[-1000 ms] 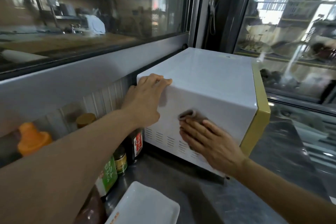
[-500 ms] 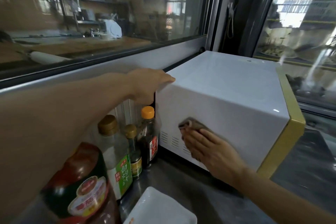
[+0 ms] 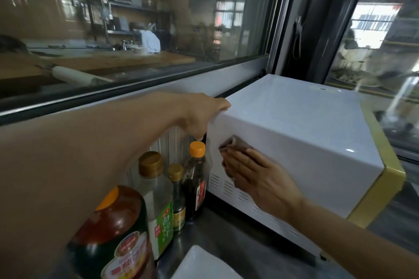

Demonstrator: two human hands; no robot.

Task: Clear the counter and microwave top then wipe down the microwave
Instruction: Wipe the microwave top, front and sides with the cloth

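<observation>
A white microwave (image 3: 294, 124) with a gold front trim stands on the dark counter (image 3: 238, 242); nothing lies on its top. My left hand (image 3: 201, 115) grips its rear top corner, fingers curled behind the back edge. My right hand (image 3: 256, 174) lies flat against the microwave's left side wall and presses a small brown cloth (image 3: 235, 144) against it, just above the vent slots. Only the cloth's upper part shows past my fingertips.
Several sauce and oil bottles stand left of the microwave against the wall: an orange-capped dark bottle (image 3: 196, 179), a small gold-capped one (image 3: 178, 197), a clear one (image 3: 156, 199), a large reddish one (image 3: 118, 235). A white plate (image 3: 204, 265) lies at the bottom edge. Glass panes rise behind.
My head has shifted left and lower, bringing the bottles into view. My left hand slid from the side wall to the rear top corner. The cloth hand stays near the same spot.
</observation>
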